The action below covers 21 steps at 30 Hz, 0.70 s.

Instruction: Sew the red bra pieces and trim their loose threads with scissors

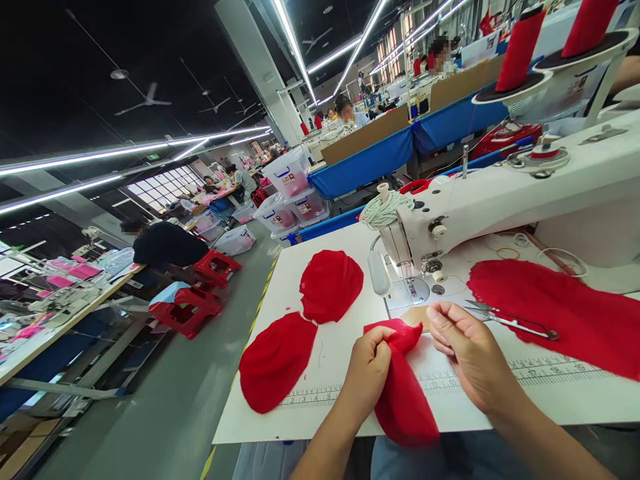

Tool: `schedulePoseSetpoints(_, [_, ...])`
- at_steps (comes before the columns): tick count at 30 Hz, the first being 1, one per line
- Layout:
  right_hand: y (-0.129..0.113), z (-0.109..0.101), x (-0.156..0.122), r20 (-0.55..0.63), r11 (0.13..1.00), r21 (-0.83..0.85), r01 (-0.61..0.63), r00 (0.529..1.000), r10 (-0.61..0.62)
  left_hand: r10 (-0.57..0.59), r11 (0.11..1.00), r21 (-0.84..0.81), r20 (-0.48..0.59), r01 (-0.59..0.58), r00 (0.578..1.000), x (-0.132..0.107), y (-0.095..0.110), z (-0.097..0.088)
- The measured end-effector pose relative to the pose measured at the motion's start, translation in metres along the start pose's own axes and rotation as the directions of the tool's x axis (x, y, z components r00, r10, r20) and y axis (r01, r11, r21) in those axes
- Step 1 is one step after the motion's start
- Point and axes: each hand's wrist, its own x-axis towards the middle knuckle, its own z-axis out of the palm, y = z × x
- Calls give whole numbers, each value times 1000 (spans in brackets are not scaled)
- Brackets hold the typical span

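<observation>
My left hand is closed on a red fabric piece, gripping it near its upper end. The lower part of the cloth hangs over the table's front edge. Just right of the cloth, my right hand is closed in a pinch; whatever lies between its fingertips is too small to make out. Beyond both hands stands a white sewing machine, its needle area lit. A tan piece shows behind my right fingertips.
Two red fabric stacks lie on the white table at left. Metal thread snips rest on a larger red cloth at right. Red thread cones stand above. Red stools and plastic bins are beyond.
</observation>
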Motion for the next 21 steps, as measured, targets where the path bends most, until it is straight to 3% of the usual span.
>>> schedulePoseSetpoints(4, [3,-3,3,-70,980,187,-74,994,89,-20,999,33,-28,20,999,2,-3,-3])
schedulePoseSetpoints(8, [2,-4,1,-16,978,197,-68,997,73,71,981,185,-92,-53,993,0,-5,0])
schedulePoseSetpoints(11, [-2,-1,-5,69,994,114,3,998,-11,268,907,375,-157,-194,951,-2,-3,8])
schedulePoseSetpoints(13, [-6,2,-10,119,995,52,84,989,-90,374,845,453,-122,-283,920,-1,0,13])
schedulePoseSetpoints(17, [-8,-4,-16,213,968,-48,246,949,-231,400,807,477,-6,-349,917,10,9,17])
schedulePoseSetpoints(19, [-3,-20,-13,243,895,-222,387,911,-333,363,861,387,-12,-330,932,17,11,13])
schedulePoseSetpoints(20, [1,-32,-9,259,802,-374,466,883,-392,331,899,315,-37,-303,943,20,12,11])
schedulePoseSetpoints(21, [6,-45,-5,222,652,-563,508,853,-473,284,938,227,-71,-262,956,23,12,8])
